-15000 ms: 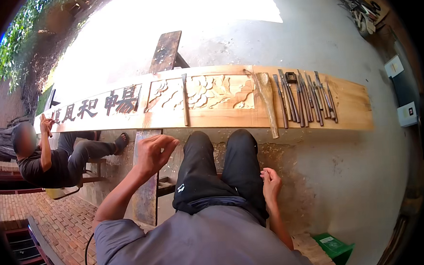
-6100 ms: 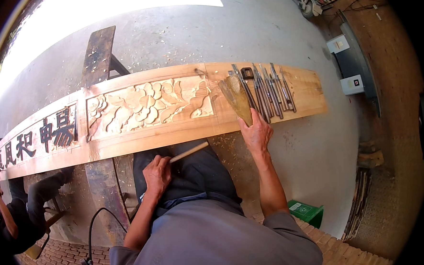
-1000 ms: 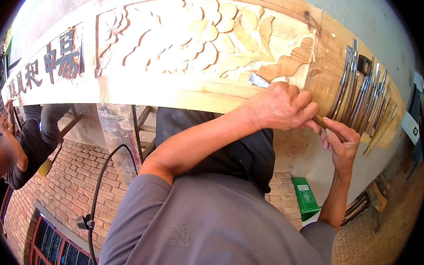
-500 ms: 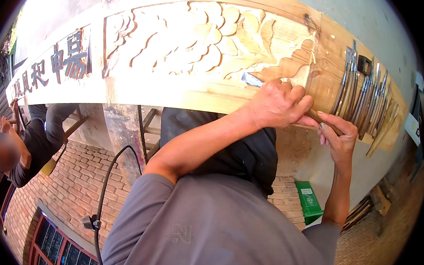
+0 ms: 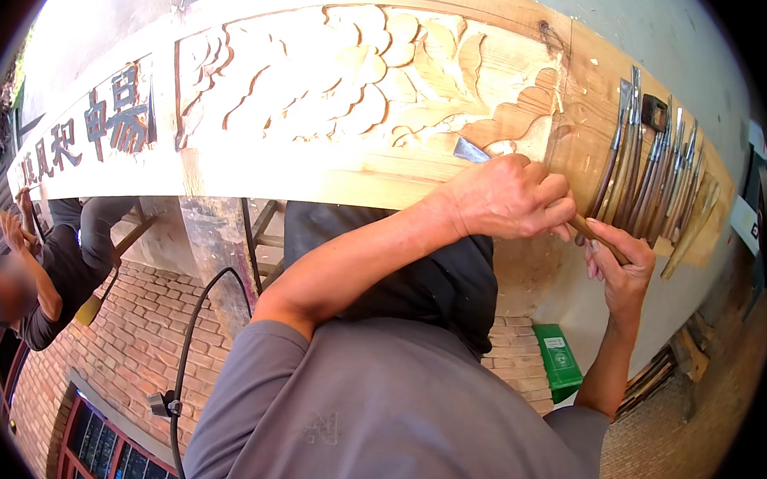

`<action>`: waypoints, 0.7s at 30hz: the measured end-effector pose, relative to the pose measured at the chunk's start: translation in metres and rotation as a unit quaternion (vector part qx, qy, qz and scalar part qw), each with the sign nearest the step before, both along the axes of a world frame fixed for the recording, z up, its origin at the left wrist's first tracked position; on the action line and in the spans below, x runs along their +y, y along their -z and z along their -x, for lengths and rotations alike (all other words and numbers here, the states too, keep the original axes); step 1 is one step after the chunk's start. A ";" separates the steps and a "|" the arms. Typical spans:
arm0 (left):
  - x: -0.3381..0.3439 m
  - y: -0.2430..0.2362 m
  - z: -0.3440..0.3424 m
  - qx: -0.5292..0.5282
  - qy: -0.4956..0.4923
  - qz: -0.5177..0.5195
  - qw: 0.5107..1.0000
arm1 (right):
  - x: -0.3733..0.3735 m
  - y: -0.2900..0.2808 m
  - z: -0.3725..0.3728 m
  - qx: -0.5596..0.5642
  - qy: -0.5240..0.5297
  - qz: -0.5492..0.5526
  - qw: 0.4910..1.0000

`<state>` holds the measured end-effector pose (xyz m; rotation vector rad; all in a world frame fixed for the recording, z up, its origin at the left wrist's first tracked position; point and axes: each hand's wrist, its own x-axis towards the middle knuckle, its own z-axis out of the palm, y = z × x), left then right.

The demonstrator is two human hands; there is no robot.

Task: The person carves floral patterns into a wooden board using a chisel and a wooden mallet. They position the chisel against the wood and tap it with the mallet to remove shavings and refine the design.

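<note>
A wood chisel with a flat, bluish steel blade (image 5: 469,151) and a brown wooden handle (image 5: 600,238) lies low across the near edge of a long carved board (image 5: 354,167). My left hand (image 5: 520,196) is closed around its front part, knuckles up, just behind the blade. At the rear, my right hand (image 5: 621,263) grips the handle, with thumb and forefinger along it. The blade rests beside a carved leaf shape (image 5: 516,121) at the lower right of the relief. My left fingers hide the middle of the chisel.
Several carving chisels (image 5: 649,169) lie in a row at the board's right end, beside a small black object (image 5: 654,113). At the far left a co-worker (image 5: 51,274) sits by the lettered end. A green box (image 5: 558,359) and black cable (image 5: 185,380) are below.
The chisel and both hands have shifted slightly to the right along the board, and the blade has turned to show more of its flat face. The co-worker's hand has moved.
</note>
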<state>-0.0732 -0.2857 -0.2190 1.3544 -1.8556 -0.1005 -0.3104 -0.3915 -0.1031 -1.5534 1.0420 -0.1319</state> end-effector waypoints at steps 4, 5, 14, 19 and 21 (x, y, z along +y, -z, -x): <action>-0.003 -0.002 0.001 0.018 0.018 0.012 1.000 | -0.001 -0.010 0.002 0.014 -0.010 0.029 0.999; -0.003 -0.002 0.000 0.019 0.019 0.012 1.000 | -0.001 -0.012 0.000 0.015 -0.010 0.029 0.999; 0.003 -0.002 0.000 -0.010 -0.018 -0.031 0.999 | -0.004 0.001 -0.007 -0.010 -0.004 -0.002 1.000; 0.004 0.000 0.002 -0.004 -0.061 -0.034 0.998 | -0.002 0.005 -0.009 -0.003 -0.004 -0.016 1.000; 0.007 0.001 0.000 -0.003 -0.083 -0.029 0.996 | -0.001 0.005 -0.022 -0.007 -0.013 -0.015 1.000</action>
